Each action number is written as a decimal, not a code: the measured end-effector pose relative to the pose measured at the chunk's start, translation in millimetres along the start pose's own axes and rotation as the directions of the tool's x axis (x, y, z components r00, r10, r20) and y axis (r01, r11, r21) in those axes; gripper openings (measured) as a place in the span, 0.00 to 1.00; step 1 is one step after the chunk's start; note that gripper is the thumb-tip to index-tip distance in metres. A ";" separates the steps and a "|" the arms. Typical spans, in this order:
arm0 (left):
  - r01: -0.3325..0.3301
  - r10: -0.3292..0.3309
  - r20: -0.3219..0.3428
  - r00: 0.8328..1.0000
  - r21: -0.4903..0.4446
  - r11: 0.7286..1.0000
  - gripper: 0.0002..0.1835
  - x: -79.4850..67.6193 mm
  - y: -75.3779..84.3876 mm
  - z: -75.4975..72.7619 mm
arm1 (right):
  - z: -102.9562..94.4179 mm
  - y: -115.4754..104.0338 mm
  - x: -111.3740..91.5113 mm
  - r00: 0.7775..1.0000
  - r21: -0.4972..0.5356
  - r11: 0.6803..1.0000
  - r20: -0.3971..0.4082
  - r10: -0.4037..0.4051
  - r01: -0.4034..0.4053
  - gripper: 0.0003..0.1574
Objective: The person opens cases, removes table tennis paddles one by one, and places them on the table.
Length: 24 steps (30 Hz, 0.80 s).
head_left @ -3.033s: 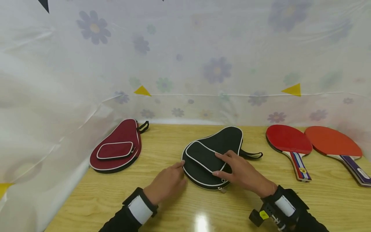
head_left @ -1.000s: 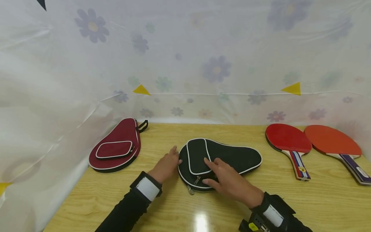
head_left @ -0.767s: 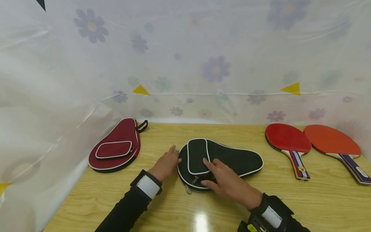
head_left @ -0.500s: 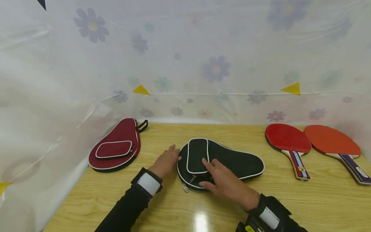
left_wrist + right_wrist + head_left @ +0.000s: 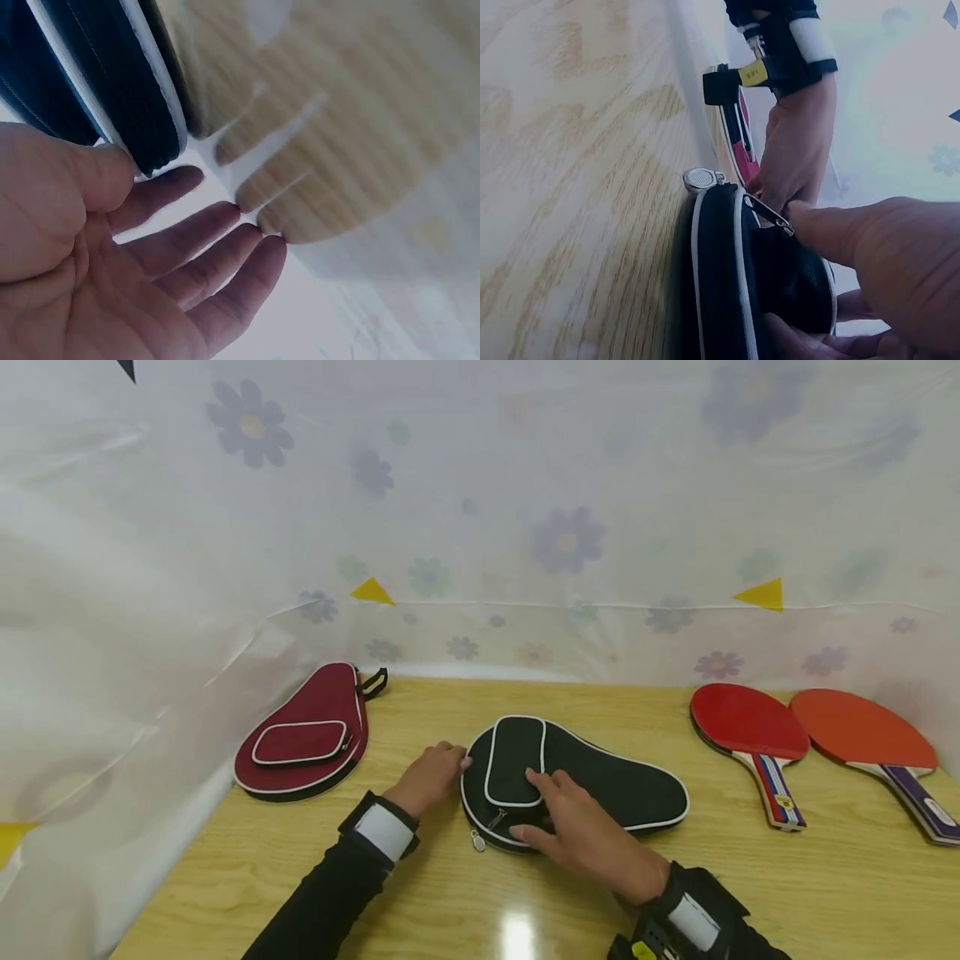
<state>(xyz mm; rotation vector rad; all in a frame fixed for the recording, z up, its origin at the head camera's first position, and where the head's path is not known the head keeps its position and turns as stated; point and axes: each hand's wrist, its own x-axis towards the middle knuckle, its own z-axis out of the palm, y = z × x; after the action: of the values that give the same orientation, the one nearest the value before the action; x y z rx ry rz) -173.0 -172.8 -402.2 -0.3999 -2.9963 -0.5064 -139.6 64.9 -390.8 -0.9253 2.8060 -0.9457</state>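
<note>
A black table tennis bat case (image 5: 607, 777) with white piping lies flat in the middle of the table, its narrow end to the right. My left hand (image 5: 427, 777) is at its left edge; in the left wrist view the thumb (image 5: 109, 176) touches the rim and the fingers are loosely extended. My right hand (image 5: 588, 835) rests on the case with index finger and thumb spread at the pocket (image 5: 516, 764). The case's zip pull (image 5: 478, 841) hangs off its near-left rim. By the right thumb (image 5: 829, 229) is the smaller pocket zip pull (image 5: 769, 214).
A dark red bat case (image 5: 307, 727) with a black loop lies at the back left. Two table tennis bats lie at the right, one red (image 5: 750, 718) with a striped handle, one orange-red (image 5: 862, 727) with a purple handle. A flowered curtain (image 5: 480, 510) hangs behind the table (image 5: 420, 893).
The black case has turned clockwise, its narrow end swinging from the upper right to the right, and its strap is out of sight. My right hand has shifted left and slightly nearer.
</note>
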 end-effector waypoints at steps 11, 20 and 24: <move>0.031 0.001 0.204 0.979 -0.154 0.988 0.21 -40.9 18.2 -11.2 | 6.7 -4.5 24.5 0.970 0.132 0.963 -0.033 0.240 -0.233 0.55; -0.002 0.037 0.190 0.981 -0.182 0.983 0.18 -50.8 28.3 -2.2 | 18.6 -16.3 46.0 0.951 -0.007 0.954 -0.081 0.299 -0.301 0.65; 0.023 0.003 0.193 0.981 -0.130 0.991 0.16 -51.5 32.2 -3.9 | 21.8 -21.0 52.4 0.945 -0.053 0.948 -0.115 0.306 -0.313 0.68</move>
<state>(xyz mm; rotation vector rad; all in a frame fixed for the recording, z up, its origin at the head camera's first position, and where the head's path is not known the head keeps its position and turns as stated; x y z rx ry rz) -114.7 -157.2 -394.6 -0.4698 -3.1612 -0.7088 -166.8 10.9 -389.0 -0.4263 2.9673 -0.8784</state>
